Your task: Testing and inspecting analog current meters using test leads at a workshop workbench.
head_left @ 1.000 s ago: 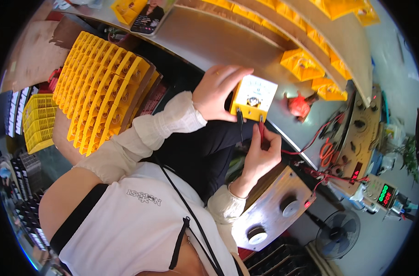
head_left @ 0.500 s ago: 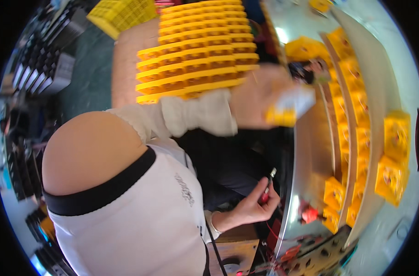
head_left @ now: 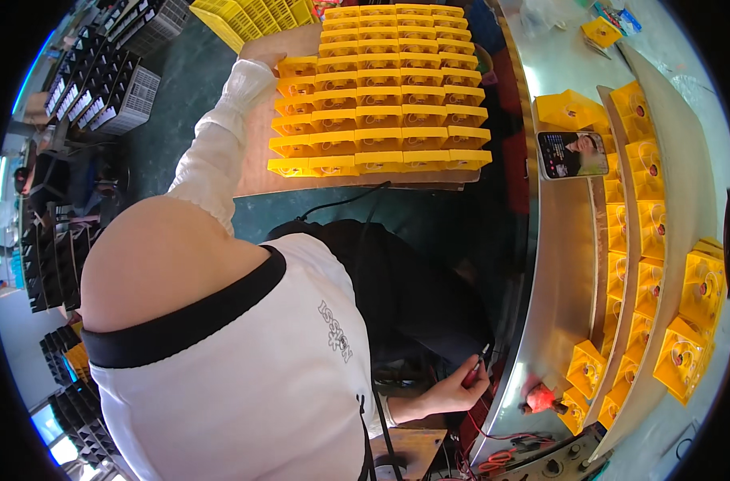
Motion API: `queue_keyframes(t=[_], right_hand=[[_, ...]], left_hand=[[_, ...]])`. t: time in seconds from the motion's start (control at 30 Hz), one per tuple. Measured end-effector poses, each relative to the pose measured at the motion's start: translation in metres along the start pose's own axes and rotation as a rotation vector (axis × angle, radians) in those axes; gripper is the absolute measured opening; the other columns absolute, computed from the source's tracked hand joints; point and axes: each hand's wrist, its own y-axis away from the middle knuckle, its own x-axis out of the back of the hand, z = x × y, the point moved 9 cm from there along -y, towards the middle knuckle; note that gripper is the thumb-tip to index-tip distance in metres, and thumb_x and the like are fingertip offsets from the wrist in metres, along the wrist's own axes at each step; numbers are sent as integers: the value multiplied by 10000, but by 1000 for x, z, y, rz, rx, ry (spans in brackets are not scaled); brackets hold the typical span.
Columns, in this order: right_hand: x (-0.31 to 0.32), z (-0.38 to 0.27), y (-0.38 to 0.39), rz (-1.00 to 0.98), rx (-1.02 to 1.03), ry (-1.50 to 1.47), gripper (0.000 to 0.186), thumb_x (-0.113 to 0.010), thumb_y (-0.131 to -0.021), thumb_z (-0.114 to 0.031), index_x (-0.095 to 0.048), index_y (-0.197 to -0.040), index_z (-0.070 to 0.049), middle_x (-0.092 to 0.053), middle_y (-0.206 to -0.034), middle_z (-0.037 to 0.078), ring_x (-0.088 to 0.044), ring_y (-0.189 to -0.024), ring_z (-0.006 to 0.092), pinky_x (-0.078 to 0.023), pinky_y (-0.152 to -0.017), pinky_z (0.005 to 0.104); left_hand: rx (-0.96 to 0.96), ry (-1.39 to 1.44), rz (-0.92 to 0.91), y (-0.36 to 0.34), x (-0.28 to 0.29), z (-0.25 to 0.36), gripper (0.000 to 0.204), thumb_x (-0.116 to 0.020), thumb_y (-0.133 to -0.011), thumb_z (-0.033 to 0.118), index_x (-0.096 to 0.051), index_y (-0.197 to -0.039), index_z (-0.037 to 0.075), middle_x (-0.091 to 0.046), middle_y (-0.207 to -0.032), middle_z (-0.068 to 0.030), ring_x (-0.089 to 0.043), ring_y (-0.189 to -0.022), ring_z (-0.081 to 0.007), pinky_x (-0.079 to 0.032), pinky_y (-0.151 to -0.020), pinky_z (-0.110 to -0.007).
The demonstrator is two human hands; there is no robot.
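Left hand [head_left: 262, 62]: stretched out to 11 o'clock, at the far-left edge of the stacked yellow cases [head_left: 381, 88]; grip mostly hidden behind them, cannot tell what it holds
Right hand [head_left: 453, 389]: low at 5 o'clock by the surface [head_left: 561, 264] edge, grip closed around red-handled probes [head_left: 473, 373]
Probes' axis: tips point up and right, toward 1 o'clock
Progress: many rows already stacked; more yellow cases [head_left: 645, 240] line the surface from 1 to 4 o'clock, seemingly still to do
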Motion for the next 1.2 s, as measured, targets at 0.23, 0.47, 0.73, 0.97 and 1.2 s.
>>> queue_keyframes(t=[0.23,0.47,0.73,0.97,1.2], right_hand=[[-3,17,14,-20,-117,-7,175,-770,-827,-101,-691,-935,11,-633,-743,33,-518,-651,89,-441,-572,234],[11,-16,0,62,24,-112,163,-763,-823,-93,-674,-933,-12,-658,-710,80,-587,-615,91,-483,-598,244],[21,-2,23,108,-50,-120,172,-764,-805,-85,-674,-937,-20,-667,-750,122,-638,-596,216,-495,-570,309],[33,47,64,100,-227,21,181,-767,-802,-111,-682,-942,-34,-678,-744,124,-671,-644,226,-512,-598,320],[52,43,37,208,-251,-27,181,-772,-812,-105,-684,-940,-11,-673,-754,87,-608,-627,129,-503,-600,282]], left_hand=[[-1039,-965,560,86,-56,134,593,-547,-935,459,-462,-1401,102,-578,-1274,-228,-574,-1149,-357,-458,-969,-436],[-2069,311,-50,519,-177,252,495,-746,-830,182,-577,-1281,64,-584,-1304,-120,-531,-1244,-276,-407,-1043,-345],[-2419,-45,-293,807,-265,245,658,-789,-760,253,-520,-1333,73,-556,-1275,-159,-487,-1227,-331,-395,-1021,-427],[-2613,220,-836,793,-262,193,746,-802,-739,237,-469,-1393,106,-512,-1241,-218,-477,-1208,-342,-358,-1039,-488],[-2172,402,-1091,762,-276,190,840,-886,-633,224,-497,-1361,70,-572,-1251,-118,-550,-1158,-310,-439,-1006,-386]])
